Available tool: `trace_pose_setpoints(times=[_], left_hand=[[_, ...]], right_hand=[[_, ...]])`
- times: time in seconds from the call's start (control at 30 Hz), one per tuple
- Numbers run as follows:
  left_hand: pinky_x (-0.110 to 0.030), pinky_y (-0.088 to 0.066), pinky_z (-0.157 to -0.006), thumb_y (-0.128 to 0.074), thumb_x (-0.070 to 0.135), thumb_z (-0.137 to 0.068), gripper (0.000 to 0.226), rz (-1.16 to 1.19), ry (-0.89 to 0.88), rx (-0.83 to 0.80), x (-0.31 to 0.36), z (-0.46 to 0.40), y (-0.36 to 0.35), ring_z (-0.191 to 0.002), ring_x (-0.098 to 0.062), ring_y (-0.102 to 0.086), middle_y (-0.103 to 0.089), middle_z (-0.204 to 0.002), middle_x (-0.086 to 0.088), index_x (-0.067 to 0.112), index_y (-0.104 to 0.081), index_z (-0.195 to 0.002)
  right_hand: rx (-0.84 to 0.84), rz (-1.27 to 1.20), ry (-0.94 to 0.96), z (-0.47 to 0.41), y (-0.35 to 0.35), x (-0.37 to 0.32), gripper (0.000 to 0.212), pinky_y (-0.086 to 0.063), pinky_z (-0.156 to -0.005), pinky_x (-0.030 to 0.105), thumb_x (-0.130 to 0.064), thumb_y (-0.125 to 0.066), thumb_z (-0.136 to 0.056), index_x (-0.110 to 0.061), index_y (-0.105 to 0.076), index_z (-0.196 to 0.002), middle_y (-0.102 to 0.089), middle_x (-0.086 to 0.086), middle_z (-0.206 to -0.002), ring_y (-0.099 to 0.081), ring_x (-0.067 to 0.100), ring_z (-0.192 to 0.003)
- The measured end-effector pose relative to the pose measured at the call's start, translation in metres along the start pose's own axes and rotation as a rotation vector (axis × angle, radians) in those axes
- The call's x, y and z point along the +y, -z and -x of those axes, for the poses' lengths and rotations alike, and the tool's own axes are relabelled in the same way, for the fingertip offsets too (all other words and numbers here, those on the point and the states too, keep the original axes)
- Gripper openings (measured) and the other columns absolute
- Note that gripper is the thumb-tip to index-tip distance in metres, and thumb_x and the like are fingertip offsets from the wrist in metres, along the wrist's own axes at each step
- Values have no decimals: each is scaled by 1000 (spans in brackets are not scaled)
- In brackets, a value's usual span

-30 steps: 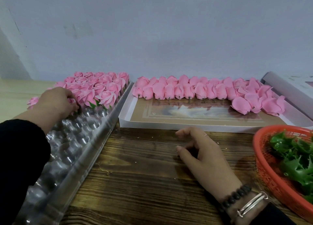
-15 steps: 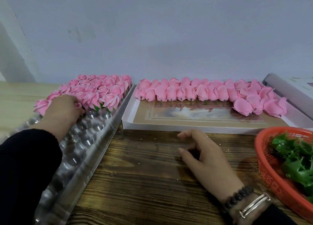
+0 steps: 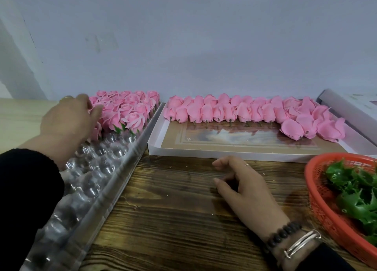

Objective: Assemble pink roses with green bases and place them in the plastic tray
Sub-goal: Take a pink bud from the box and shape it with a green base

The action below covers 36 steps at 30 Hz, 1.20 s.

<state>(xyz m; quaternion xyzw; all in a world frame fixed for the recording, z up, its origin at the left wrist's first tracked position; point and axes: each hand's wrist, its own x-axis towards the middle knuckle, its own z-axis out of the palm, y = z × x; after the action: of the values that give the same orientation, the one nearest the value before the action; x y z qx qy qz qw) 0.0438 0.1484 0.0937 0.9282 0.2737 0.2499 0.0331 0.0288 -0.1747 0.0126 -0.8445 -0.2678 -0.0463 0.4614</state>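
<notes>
L hand (image 3: 69, 119) slid further over tray's (image 3: 114, 181) upright pink roses (image 3: 130, 111), fingers relaxed; R hand (image 3: 242, 186) loose.

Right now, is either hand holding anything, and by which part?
The right hand holds nothing; it rests loosely curled on the wooden table. The left hand reaches among the roses in the plastic tray; any hold is hidden.

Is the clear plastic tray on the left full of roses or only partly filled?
Partly filled. Pink roses fill the clear plastic tray at its far end only; its nearer cups are empty.
</notes>
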Motion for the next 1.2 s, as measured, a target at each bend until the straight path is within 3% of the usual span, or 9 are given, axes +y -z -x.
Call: trace_pose_setpoints(times=[0.13,0.27,0.4,0.53,0.63,0.77,0.9,1.0,1.2], left_hand=[[-36,-39,-70,-47,27,-94,28,414,-92,108,51,27,8,-82,-33,-55,-62,-88,-19,3,-59,-89],[-29,-34,-57,-47,27,-94,28,705,-128,-37,113,84,-2,-63,-15,-45,-49,-65,5,16,-49,-67],[-32,-38,-61,-51,30,-91,34,832,-157,-165,141,140,-26,-60,-14,-44,-45,-59,7,22,-41,-60],[-16,-29,-51,-53,30,-91,37,996,-45,-235,149,167,-43,-52,-3,-42,-44,-50,9,23,-44,-55],[-15,-30,-48,-49,27,-93,39,1042,-85,-264,151,171,-45,-50,-1,-46,-50,-47,14,25,-50,-55],[-15,-43,-56,-46,26,-94,30,1127,-142,-337,149,170,-46,-59,0,-55,-61,-59,8,25,-67,-73],[-35,-48,-64,-45,26,-95,32,1126,-136,-347,150,169,-46,-62,-11,-58,-63,-62,1,18,-70,-75],[-42,-51,-69,-45,25,-95,32,1150,-128,-366,150,170,-45,-70,-19,-63,-68,-70,-6,12,-70,-79],[-33,-39,-57,-50,20,-91,37,1185,-43,-430,151,171,-42,-57,-10,-49,-58,-55,3,22,-56,-55]], right_hand=[[15,2,9,0,-1,1,35,-38,-73,3,-16,-63,-84,-46,-46,-89,-53,-23,-101,-53,-6,-82],[46,-28,16,0,-1,2,36,-38,-73,2,-11,-64,-82,-43,-49,-88,-57,-19,-99,-55,-4,-83],[93,-28,13,-2,-2,5,37,-40,-70,7,-5,-65,-79,-39,-51,-86,-59,-11,-88,-55,2,-75],[140,-44,-16,-3,-2,8,31,-47,-72,23,-6,-62,-81,-35,-53,-83,-60,-6,-82,-58,8,-77],[164,-47,-31,-2,-2,8,24,-46,-68,20,-10,-61,-81,-32,-55,-82,-59,-9,-78,-55,4,-72],[173,-9,-16,-1,-1,6,23,-41,-64,9,-13,-61,-79,-35,-54,-82,-56,-10,-73,-53,1,-73],[172,35,-21,2,0,3,25,-40,-62,7,-15,-59,-79,-38,-51,-80,-55,-13,-73,-53,2,-75],[185,64,-11,0,2,-6,17,-41,-63,10,-19,-58,-82,-35,-51,-80,-56,-14,-75,-53,1,-75],[88,383,186,-26,17,-47,12,-38,-61,21,-20,-52,-87,-25,-51,-98,-47,-12,-85,-50,8,-73]])
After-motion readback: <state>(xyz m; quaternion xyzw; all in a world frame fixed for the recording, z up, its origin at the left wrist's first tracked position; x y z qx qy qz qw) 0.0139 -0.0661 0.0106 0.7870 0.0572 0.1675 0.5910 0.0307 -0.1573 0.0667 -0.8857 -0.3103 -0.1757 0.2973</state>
